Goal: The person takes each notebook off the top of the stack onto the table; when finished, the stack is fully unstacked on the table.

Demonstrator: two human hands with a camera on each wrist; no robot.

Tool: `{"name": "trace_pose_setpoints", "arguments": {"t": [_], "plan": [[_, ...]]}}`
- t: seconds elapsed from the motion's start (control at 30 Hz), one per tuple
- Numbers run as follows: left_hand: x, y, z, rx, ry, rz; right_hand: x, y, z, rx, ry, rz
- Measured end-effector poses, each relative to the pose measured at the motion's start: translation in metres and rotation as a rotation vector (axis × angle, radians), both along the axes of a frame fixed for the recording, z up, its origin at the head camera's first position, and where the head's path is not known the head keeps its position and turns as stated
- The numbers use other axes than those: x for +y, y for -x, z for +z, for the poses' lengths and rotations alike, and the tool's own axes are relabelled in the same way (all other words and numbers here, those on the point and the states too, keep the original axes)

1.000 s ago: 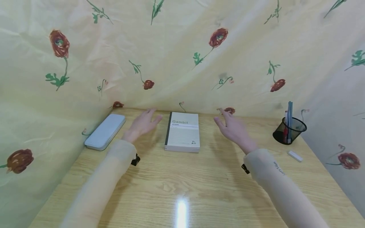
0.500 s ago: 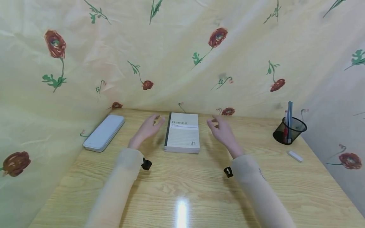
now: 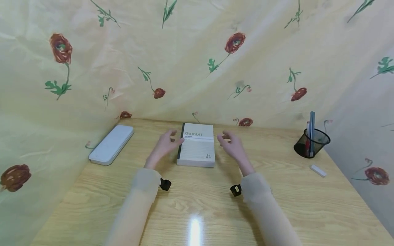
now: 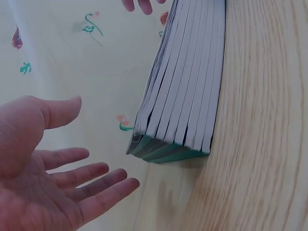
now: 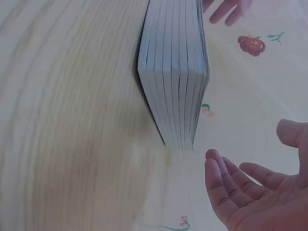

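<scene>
Head view shows a stack of white paper notebooks with dark spines (image 3: 198,148), its top cover printed "Gambit", lying flat near the back edge of a pale wood-grain table (image 3: 209,201), between two bare hands. The left hand (image 3: 162,147) is just beside the spine side; its thumb overlaps the cover's edge in this view, but the left wrist view shows a gap. Its fingers are parted and loosely bent. The right hand (image 3: 234,147) is near the opposite side, also apart from the stack, fingers relaxed and slightly curved. Farther left lies a white rounded rectangular case (image 3: 111,145); well to the right, a black mesh cup (image 3: 301,145) holds slender blue and red sticks (image 3: 312,124), with a small white block (image 3: 318,170) near it.
</scene>
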State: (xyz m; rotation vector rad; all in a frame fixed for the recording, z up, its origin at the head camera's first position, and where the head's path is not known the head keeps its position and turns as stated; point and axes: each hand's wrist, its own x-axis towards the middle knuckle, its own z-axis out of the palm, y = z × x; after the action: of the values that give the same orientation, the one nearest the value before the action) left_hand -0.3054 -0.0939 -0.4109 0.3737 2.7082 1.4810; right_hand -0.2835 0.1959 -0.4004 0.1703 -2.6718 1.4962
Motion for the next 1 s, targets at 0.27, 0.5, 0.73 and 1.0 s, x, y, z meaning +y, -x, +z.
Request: {"name": "trace_pose_setpoints", "arguments": {"t": [0.27, 0.5, 0.73, 1.0], "plan": [[0.007, -0.004, -0.005, -0.050, 0.022, 0.027, -0.009, 0.000, -0.008, -0.070, 0.059, -0.040], [0.010, -0.007, -0.005, -0.108, 0.079, 0.069, -0.015, -0.002, -0.013, -0.108, 0.058, -0.056], [0.016, -0.007, -0.008, -0.152, 0.097, 0.085, -0.017, -0.004, -0.016, -0.170, 0.000, -0.069], [0.019, -0.007, -0.013, -0.138, 0.104, 0.077, -0.020, -0.002, -0.022, -0.264, 0.043, -0.046]]}}
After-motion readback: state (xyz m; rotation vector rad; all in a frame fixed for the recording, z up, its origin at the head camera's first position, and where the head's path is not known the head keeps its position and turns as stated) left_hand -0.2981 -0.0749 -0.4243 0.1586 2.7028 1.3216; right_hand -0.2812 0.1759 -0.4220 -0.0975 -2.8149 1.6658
